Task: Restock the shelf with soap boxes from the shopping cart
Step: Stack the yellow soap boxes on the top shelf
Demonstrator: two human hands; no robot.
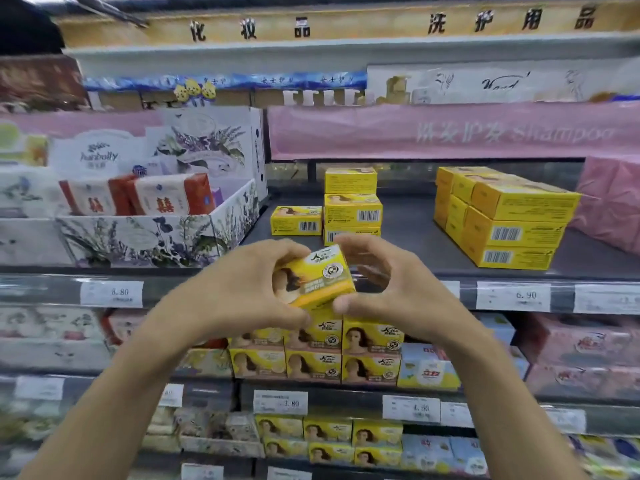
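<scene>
I hold one yellow soap box (317, 277) in front of the shelf edge, tilted, its printed face toward me. My left hand (242, 285) grips its left side and my right hand (391, 282) pinches its right side between thumb and fingers. Behind it, on the dark shelf (408, 233), stands a stack of three yellow soap boxes (351, 202) with a single box (296, 220) to its left. A larger block of yellow boxes (502, 216) sits at the shelf's right. The shopping cart is out of view.
A flowered cardboard display tray (145, 233) with red-and-white packs stands left of the soap shelf. Pink packs (609, 199) lie at the far right. Price tags (512, 295) line the shelf edge. More yellow soap boxes (313, 358) fill the shelves below.
</scene>
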